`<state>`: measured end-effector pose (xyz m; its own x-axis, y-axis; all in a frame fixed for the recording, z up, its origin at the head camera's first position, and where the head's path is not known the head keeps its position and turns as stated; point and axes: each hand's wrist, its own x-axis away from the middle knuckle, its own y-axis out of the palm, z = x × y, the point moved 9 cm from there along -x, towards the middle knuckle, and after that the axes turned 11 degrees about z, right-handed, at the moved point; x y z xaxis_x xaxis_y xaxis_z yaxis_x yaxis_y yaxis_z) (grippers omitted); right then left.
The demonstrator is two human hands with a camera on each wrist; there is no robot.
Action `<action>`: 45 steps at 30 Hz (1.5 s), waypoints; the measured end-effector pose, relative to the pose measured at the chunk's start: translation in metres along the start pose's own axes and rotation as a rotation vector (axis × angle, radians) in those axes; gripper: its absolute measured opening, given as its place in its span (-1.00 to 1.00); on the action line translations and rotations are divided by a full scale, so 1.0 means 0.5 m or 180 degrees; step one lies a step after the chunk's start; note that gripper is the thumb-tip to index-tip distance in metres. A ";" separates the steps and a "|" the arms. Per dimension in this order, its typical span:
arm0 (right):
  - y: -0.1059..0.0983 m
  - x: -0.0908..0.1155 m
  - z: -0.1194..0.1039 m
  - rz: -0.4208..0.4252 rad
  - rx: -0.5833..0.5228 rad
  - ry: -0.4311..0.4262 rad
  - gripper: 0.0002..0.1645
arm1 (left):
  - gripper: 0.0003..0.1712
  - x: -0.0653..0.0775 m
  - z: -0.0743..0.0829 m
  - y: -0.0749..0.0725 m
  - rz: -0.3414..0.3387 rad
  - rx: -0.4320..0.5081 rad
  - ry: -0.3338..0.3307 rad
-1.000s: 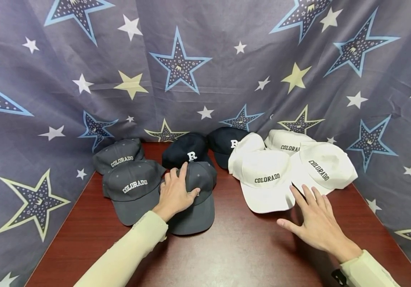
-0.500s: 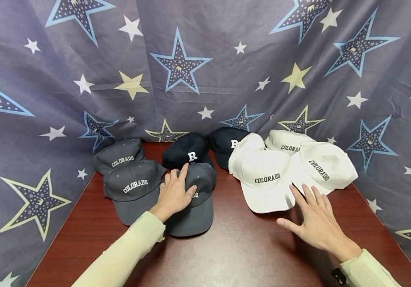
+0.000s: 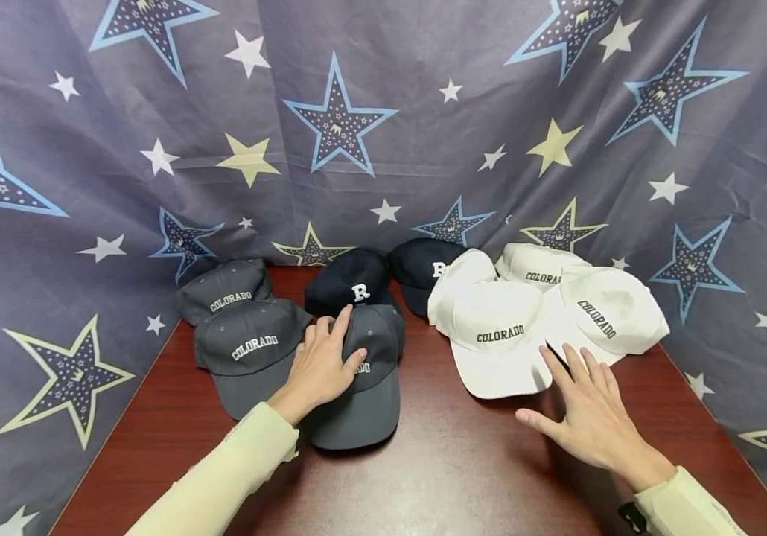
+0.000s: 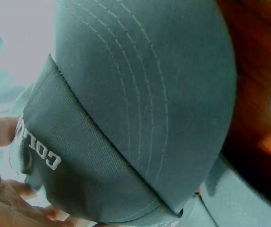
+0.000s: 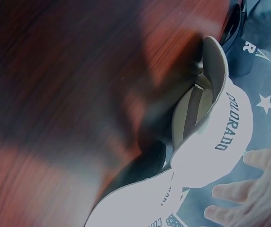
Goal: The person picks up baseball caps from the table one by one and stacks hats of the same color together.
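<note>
My left hand (image 3: 319, 366) grips the crown of a dark grey baseball cap (image 3: 360, 417), thumb across the front lettering and fingers over the far side. The left wrist view shows that cap's stitched brim (image 4: 192, 71) large, with my fingers at its crown. Two more grey caps, front one (image 3: 249, 346) and back one (image 3: 223, 286), stand to its left. My right hand (image 3: 591, 417) hovers with spread fingers by the brim of a white COLORADO cap (image 3: 497, 324), holding nothing. Another white cap (image 3: 618, 309) lies just beyond its fingertips.
Two navy caps with an R, one (image 3: 343, 279) behind the held cap and one (image 3: 417, 260) farther back, sit near the star-patterned cloth (image 3: 383, 112). Several white caps overlap at the right. All stand on a reddish-brown wooden table (image 3: 450, 476).
My left hand and the grey cap under it have shifted slightly toward me, so more of its lettering shows. The right hand keeps its place.
</note>
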<state>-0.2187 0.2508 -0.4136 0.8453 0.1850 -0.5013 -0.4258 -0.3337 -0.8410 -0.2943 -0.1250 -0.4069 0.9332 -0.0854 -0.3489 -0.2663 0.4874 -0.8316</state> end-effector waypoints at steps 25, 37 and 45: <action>-0.002 -0.008 -0.032 -0.0061 -0.0091 -0.0077 0.27 | -0.07 0.101 -0.025 -0.067 0.0035 -0.0201 0.0142; 0.004 -0.006 -0.040 -0.0088 -0.0140 -0.0092 0.28 | -0.04 0.130 -0.058 -0.074 -0.0124 -0.0315 0.0139; 0.006 -0.005 -0.047 -0.0112 -0.0153 -0.0084 0.28 | -0.01 0.141 -0.076 -0.073 -0.0245 -0.0466 0.0136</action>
<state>-0.2148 0.2275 -0.4101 0.8504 0.2214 -0.4772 -0.3794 -0.3703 -0.8479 -0.2278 -0.1819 -0.4176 0.9420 -0.1560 -0.2973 -0.2297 0.3465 -0.9095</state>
